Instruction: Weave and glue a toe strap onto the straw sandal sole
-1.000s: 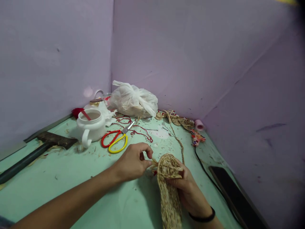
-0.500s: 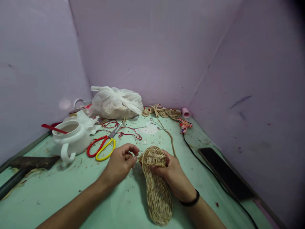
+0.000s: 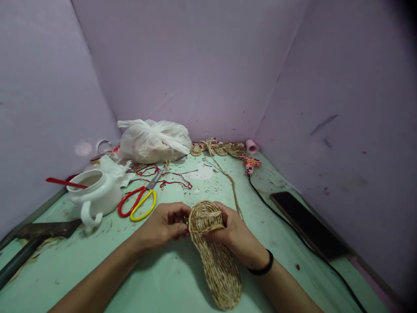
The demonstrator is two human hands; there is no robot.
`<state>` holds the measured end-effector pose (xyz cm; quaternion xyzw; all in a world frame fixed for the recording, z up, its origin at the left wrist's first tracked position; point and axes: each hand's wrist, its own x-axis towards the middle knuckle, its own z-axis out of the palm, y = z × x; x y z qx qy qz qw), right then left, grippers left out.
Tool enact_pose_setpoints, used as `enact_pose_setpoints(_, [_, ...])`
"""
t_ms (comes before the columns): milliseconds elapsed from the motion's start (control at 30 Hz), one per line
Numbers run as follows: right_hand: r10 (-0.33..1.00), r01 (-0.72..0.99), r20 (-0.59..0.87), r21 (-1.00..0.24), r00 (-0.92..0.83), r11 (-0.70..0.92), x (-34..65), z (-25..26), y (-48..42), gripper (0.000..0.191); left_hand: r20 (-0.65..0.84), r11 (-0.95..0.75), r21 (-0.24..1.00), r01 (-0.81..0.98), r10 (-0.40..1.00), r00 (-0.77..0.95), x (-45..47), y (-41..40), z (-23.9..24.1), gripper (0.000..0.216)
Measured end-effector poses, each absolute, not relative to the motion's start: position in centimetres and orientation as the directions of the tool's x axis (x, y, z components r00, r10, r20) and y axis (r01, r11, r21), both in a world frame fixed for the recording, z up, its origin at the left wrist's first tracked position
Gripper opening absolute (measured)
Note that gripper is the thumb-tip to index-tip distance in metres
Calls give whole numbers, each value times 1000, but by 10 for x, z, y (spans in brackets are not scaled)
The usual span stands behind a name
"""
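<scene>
A woven straw sandal sole [image 3: 216, 261] lies on the green table [image 3: 163, 282], its toe end raised between both hands. My right hand [image 3: 233, 232] grips the toe end from the right, thumb over a straw strap. At the sole's left edge my left hand [image 3: 164, 224] has its fingers curled in a pinch. What they pinch is too small to make out. A straw cord [image 3: 228, 178] runs from the sole to a pile of straw pieces [image 3: 221, 148] at the back wall.
Red-and-yellow scissors [image 3: 138, 201] lie just beyond my left hand, next to a white teapot [image 3: 96, 195] with a red stick in it. A white plastic bag [image 3: 153, 140], red thread [image 3: 169, 178], a hammer [image 3: 32, 241], a dark phone [image 3: 308, 224] and a black cable [image 3: 293, 234] surround the work spot.
The view has swung to the right and down. The sole now lies flatter on the table. My left hand has closed in against its left edge.
</scene>
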<state>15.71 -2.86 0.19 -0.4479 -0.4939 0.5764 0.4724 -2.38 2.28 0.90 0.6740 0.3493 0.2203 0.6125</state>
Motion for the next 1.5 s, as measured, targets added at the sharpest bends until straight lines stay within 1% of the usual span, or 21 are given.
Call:
enact_pose_setpoints(167, [987,-30,-16,-999,-160,-21,158,2,-30,39,-150,-15,973,232,722,676,-27,23,11,21])
enact_pose_setpoints(233, [977,16,12,-1000,-211,16,163,4,-33,53,-127,-43,971,236,742,658,-26,22,11,17])
enact_pose_setpoints(333, [961,65,107,-990,-254,127,177,13,-35,87,-113,-44,975,219,750,652,-25,21,11,13])
enact_pose_setpoints(367, [957,85,167,-978,-238,192,181,18,-35,88,-115,-36,976,214,747,654,-25,21,10,13])
enact_pose_setpoints(400, [947,117,244,-955,-208,272,185,24,-33,82,-115,-32,978,207,746,656,-25,20,10,14])
enact_pose_setpoints(467, [911,272,366,-872,-190,407,187,38,-27,55,-101,-44,979,199,746,658,-23,20,10,12])
enact_pose_setpoints(500, [882,372,413,-800,-226,470,185,46,-23,42,-89,-55,979,195,748,657,-23,19,10,11])
enact_pose_setpoints(533, [844,459,448,-708,-295,536,183,53,-18,34,-84,-60,979,194,752,654,-22,19,10,10])
enact_pose_setpoints(567, [806,524,459,-612,-374,592,180,61,-13,33,-85,-60,978,198,756,650,-22,19,10,11])
enact_pose_setpoints(600, [765,562,452,-519,-459,644,176,67,-9,33,-89,-56,978,201,759,645,-22,18,10,11])
enact_pose_setpoints(667, [694,585,372,-374,-616,720,167,77,-2,37,-94,-49,978,202,763,640,-21,18,10,12])
enact_pose_setpoints(733, [653,586,234,-298,-720,754,161,82,2,33,-84,-49,982,185,757,648,-20,17,11,11])
enact_pose_setpoints(800, [651,609,104,-265,-752,747,156,83,3,28,-78,-29,988,150,751,656,-19,15,12,10])
enact_pose_setpoints(833, [656,623,65,-257,-752,739,155,83,4,26,-81,-10,991,135,755,651,-19,15,12,9])
enact_pose_setpoints(900, [653,625,38,-251,-756,739,155,80,4,22,-95,27,993,116,766,635,-17,13,13,7])
enact_pose_setpoints(1033, [594,568,44,-246,-803,786,155,73,3,13,-107,65,994,89,767,632,-16,11,16,9])
enact_pose_setpoints(1133, [572,544,53,-248,-819,802,155,69,1,16,-80,63,997,50,714,695,-19,8,18,9])
enact_pose_setpoints(1200, [578,539,71,-282,-813,794,156,65,-1,18,-50,26,999,44,690,722,-21,6,19,12])
enact_pose_setpoints(1267, [594,539,94,-325,-799,777,159,62,-3,20,-14,-42,997,61,705,710,-23,4,20,14])
enact_pose_setpoints(1400, [625,538,161,-377,-764,754,166,54,-10,22,22,-155,974,165,790,613,-22,1,21,18])
enact_pose_setpoints(1500, [620,510,196,-411,-760,755,168,48,-14,24,30,-219,943,250,805,593,-22,-1,22,15])
